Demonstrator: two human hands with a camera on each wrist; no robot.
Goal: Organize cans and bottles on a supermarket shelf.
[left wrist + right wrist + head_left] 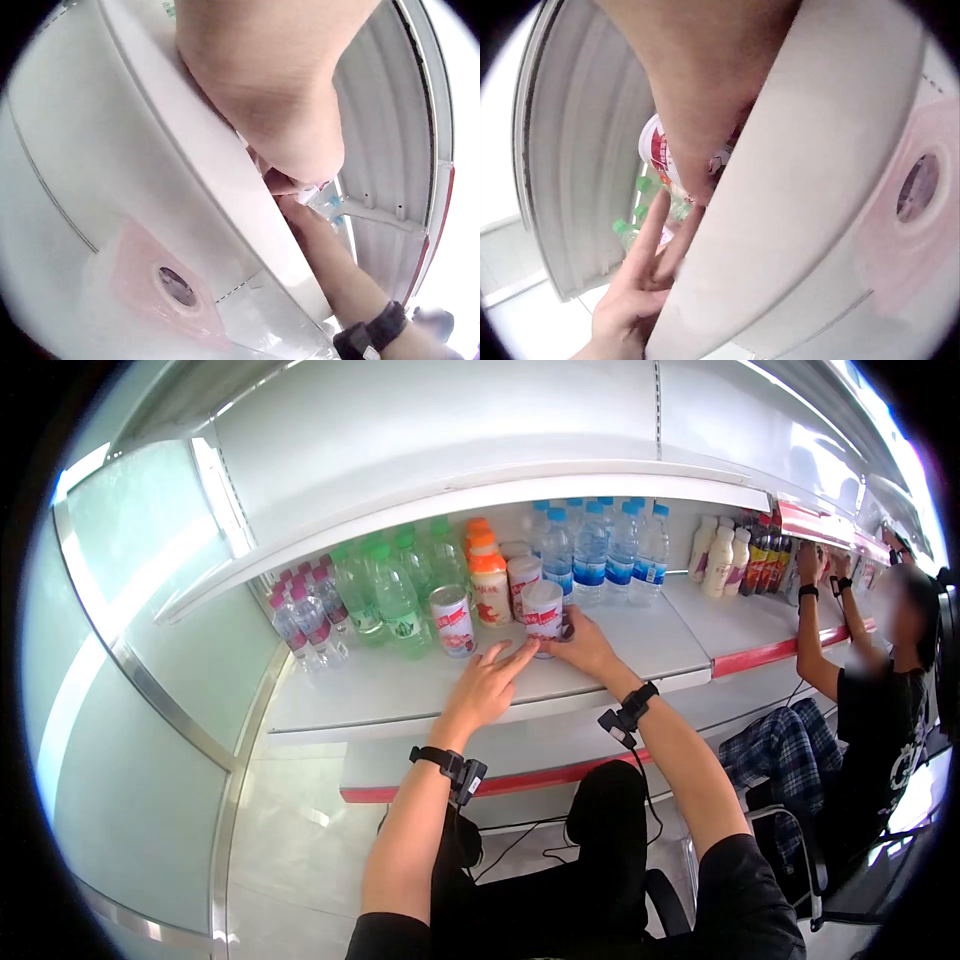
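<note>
In the head view my right hand [588, 647] holds a white can with a red and pink label [543, 610] low on its right side, near the shelf front. My left hand [482, 690] lies to the left with fingers stretched out, its fingertips close to the base of that can. A matching can [453, 622] stands on the shelf further left. The right wrist view shows the held can [654, 146] beyond my right hand [694, 112], partly covered by it. My left hand [626, 307] reaches up beside them.
On the white shelf [400, 695] stand green-capped bottles [395, 595], an orange-capped bottle [489, 580], another can [522, 572] and blue-capped water bottles [590, 545]. Purple-capped bottles [310, 618] fill the left end. An upper shelf [460, 500] overhangs them. Another person [890, 670] sits at right.
</note>
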